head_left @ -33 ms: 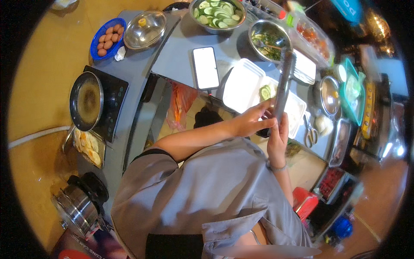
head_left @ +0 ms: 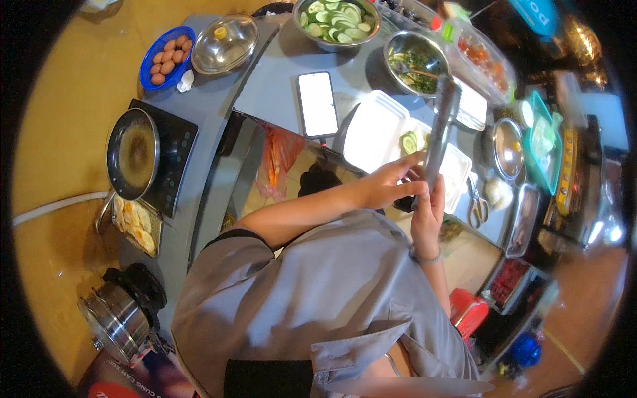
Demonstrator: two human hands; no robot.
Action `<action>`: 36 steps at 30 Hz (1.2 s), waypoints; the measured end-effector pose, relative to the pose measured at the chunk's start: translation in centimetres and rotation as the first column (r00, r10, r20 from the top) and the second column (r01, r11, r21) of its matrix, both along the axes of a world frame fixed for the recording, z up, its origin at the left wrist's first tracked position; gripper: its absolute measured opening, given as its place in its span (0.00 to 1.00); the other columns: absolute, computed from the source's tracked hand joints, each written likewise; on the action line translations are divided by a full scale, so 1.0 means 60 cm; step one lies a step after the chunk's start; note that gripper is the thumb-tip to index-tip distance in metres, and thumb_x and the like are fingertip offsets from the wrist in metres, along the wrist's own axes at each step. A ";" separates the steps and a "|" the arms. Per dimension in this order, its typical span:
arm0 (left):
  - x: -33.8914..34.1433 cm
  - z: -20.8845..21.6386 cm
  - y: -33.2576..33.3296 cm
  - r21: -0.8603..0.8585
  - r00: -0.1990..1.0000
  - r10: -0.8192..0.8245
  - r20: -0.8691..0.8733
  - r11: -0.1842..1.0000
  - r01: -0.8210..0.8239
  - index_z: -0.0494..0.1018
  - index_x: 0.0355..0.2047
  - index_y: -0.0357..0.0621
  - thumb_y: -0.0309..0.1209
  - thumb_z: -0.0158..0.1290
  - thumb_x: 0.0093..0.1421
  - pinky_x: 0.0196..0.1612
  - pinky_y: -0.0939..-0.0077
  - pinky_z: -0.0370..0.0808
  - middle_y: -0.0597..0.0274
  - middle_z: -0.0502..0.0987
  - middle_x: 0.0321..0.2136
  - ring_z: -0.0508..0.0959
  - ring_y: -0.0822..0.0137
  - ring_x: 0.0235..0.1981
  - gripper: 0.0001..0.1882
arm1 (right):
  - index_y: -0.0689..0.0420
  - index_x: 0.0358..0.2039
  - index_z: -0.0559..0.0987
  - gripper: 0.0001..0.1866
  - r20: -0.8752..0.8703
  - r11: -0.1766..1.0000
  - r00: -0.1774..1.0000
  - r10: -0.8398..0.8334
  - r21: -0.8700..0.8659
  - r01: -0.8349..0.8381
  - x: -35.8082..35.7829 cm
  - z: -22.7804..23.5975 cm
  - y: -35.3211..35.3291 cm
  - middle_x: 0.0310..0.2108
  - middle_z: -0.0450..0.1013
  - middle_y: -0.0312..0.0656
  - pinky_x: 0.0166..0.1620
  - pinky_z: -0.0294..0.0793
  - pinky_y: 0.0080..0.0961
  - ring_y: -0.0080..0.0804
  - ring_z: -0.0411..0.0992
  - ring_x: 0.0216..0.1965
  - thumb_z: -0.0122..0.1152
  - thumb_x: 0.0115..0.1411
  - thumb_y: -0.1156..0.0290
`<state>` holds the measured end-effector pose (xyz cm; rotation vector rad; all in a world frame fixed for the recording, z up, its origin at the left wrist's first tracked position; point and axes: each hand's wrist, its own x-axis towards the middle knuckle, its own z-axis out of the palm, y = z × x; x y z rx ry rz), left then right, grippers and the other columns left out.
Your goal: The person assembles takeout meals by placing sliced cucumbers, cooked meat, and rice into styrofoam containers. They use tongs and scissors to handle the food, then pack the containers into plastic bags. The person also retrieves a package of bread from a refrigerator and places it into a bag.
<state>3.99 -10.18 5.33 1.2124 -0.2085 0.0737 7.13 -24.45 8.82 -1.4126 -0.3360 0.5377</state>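
Observation:
In front of my body, long metal tongs (head_left: 443, 132) stand upright, their far end blurred. My left hand (head_left: 393, 184) is closed at their near end with its thumb across, and my right hand (head_left: 428, 211) is closed there from the right. The hands touch, so part of the grip is hidden. Behind the tongs lies an open white foam box (head_left: 373, 129) with cucumber slices (head_left: 409, 142) beside its lid side. A phone (head_left: 318, 105) with a white screen lies left of the box. Scissors (head_left: 477, 204) rest right of my right hand.
Bowls of sliced cucumber (head_left: 337, 45) and chopped greens (head_left: 418, 76) stand at the back. To the left are a blue basket (head_left: 147, 74) of eggs, a glass lid (head_left: 224, 56), a frying pan (head_left: 134, 155) on a black cooker (head_left: 178, 162), and a tray of fried eggs (head_left: 135, 225). A teal basket (head_left: 548, 159) sits right.
The upper end of the tongs has swung slightly to the right. My hands stay in almost the same place.

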 end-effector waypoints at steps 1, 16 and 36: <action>0.000 0.006 0.007 0.010 1.000 0.029 0.012 1.000 -0.029 0.56 0.64 0.46 0.53 0.49 0.62 0.54 0.67 0.65 0.55 0.62 0.61 0.65 0.61 0.57 0.36 | 0.63 0.52 0.64 0.16 0.001 1.000 1.000 -0.028 0.006 0.028 -0.003 0.002 0.002 0.50 0.69 0.45 0.54 0.67 0.27 0.29 0.69 0.50 0.48 0.68 0.69; -0.094 -0.131 0.273 0.544 0.628 0.774 -0.080 0.562 -0.623 0.67 0.50 0.38 0.42 0.37 0.64 0.54 0.68 0.63 0.55 0.80 0.41 0.73 0.64 0.48 0.23 | 0.64 0.52 0.67 0.19 -0.098 0.987 0.985 -0.143 -0.089 0.135 0.000 -0.020 -0.050 0.38 0.76 0.50 0.44 0.73 0.27 0.32 0.75 0.36 0.41 0.70 0.62; -0.015 -0.039 0.124 0.388 0.797 0.604 0.026 0.728 -0.565 0.73 0.41 0.41 0.36 0.55 0.55 0.40 0.74 0.70 0.63 0.76 0.34 0.72 0.71 0.33 0.16 | 0.59 0.55 0.67 0.19 -0.197 0.981 0.970 -0.145 -0.157 0.115 -0.021 -0.027 -0.032 0.23 0.65 0.30 0.23 0.61 0.13 0.15 0.62 0.22 0.51 0.67 0.64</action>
